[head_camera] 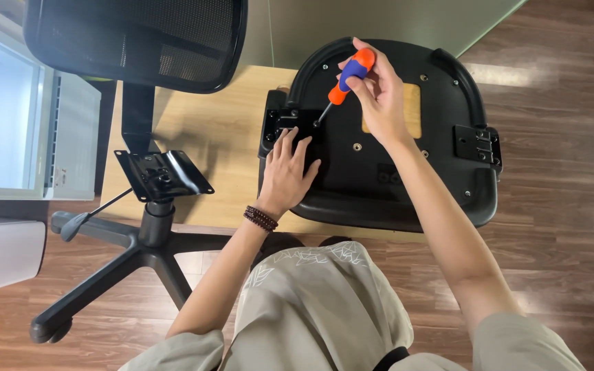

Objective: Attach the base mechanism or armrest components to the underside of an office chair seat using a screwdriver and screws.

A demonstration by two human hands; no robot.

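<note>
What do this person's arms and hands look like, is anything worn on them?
Both hands are bare, with no gloves or rings visible. The left hand has a dark brown beaded bracelet wrapped around its wrist. The right hand has nothing on its wrist. Both forearms are uncovered, and loose light beige short sleeves begin near the elbows.

The screwdriver (344, 82) is showing a smooth, slightly glossy orange and blue plastic handle and a thin bare metal shaft, while the upturned seat (407, 172) is looking like matt black moulded plastic with small bright metal screws. The mounting plate (163, 174) is gleaming as glossy black painted metal, and the floor (558, 227) is appearing as smooth brown wood planks.
</note>
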